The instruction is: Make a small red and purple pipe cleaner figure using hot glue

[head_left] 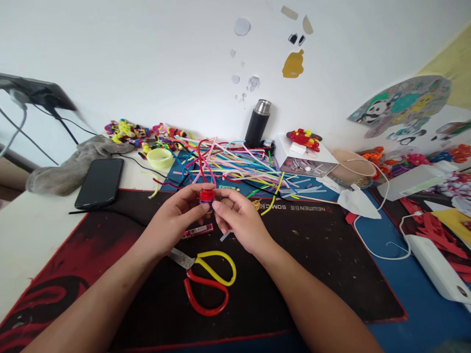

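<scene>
A small figure of coiled pipe cleaner (207,196), red on top and purple below, is pinched between my two hands above the mat. Red pipe cleaner ends loop up from it. My left hand (184,211) closes on its left side, thumb in front. From the right, my right hand (237,215) grips it with thumb and fingers. A short pale translucent strip (225,236) pokes out below the right fingers. Scissors (211,279) with one yellow and one red handle lie below the hands, blades partly behind my left wrist. A small pink-and-black packet (198,231) lies under the hands.
Behind the hands spreads a pile of coloured pipe cleaners (235,164). A black thermos (257,122), a white box (305,157) and finished pipe-cleaner pieces (128,131) stand along the wall. A phone (100,182) lies left; a white glue gun-like device (437,267) with a cable lies right.
</scene>
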Demonstrator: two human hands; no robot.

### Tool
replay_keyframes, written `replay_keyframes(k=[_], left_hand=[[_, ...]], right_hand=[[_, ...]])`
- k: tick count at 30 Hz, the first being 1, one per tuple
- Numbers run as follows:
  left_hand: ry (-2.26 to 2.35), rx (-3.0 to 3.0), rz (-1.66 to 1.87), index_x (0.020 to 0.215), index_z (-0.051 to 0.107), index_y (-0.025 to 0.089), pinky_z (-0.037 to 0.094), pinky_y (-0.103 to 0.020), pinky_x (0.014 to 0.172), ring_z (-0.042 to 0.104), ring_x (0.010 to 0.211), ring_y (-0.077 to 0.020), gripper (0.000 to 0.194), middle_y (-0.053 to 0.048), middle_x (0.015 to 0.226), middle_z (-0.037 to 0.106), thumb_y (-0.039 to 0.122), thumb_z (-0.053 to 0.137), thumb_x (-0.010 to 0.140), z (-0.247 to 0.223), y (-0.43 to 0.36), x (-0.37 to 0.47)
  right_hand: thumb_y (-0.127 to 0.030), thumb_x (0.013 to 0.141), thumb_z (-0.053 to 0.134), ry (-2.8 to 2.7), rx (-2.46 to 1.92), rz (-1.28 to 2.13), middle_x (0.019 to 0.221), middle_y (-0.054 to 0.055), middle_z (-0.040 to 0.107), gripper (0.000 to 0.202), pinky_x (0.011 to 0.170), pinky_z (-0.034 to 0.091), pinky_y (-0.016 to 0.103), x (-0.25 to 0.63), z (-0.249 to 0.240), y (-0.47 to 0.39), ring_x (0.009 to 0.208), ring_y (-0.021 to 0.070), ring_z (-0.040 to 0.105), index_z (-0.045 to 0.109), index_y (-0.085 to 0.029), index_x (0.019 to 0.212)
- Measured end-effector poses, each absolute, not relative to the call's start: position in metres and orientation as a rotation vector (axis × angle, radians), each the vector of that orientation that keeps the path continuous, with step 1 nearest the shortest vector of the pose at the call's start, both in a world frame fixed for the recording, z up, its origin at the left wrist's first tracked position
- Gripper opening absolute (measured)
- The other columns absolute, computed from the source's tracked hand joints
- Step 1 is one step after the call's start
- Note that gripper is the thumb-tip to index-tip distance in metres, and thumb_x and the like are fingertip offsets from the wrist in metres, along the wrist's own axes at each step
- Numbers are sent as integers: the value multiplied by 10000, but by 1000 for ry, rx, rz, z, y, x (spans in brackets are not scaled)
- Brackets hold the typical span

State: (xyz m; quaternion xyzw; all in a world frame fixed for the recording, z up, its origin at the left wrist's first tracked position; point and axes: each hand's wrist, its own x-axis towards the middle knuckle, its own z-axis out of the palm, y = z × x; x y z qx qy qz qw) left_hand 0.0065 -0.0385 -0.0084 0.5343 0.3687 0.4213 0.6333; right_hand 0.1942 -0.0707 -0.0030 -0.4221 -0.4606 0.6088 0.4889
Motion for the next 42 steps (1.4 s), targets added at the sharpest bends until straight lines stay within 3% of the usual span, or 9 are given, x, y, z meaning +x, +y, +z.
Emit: replay_keyframes(k=[20, 27, 34, 42], left_hand=[[863, 1264, 951, 1313, 802, 277, 560, -289, 719, 679, 837, -186, 403, -50, 1116, 796, 416, 887, 944, -9, -39, 6], [820, 1225, 952, 1283, 806, 301, 570, -283, 786, 717, 960, -208, 376, -41, 1175, 809, 396, 907, 934, -8, -40, 6], [850, 1211, 988, 1257, 808, 289, 571, -295, 820, 717, 1020, -234, 372, -45, 1182, 795, 390, 918, 916, -6, -38, 8], [889, 1178, 1008, 1250, 806, 286, 538, -283, 779, 672, 944, -212, 356, -32, 1118, 763, 354, 894, 912, -9, -38, 7]], right_hand=[[-459, 942, 799, -1132, -1026, 1462, 653, -93, 613, 408, 483, 377, 272, 193, -9, -69, 469, 104, 512, 669, -201, 1229], [-461, 950, 794, -1141, -1028, 1463, 653, -94, 614, 419, 485, 373, 267, 193, -8, -69, 472, 103, 513, 667, -195, 1248], [-419, 989, 754, -1220, -1043, 1436, 670, -101, 605, 410, 499, 403, 264, 192, -8, -72, 486, 106, 523, 643, -200, 1317], [-366, 1049, 707, -1366, -1103, 1324, 720, -77, 585, 432, 536, 421, 279, 189, -14, -77, 547, 122, 533, 623, -232, 1451]])
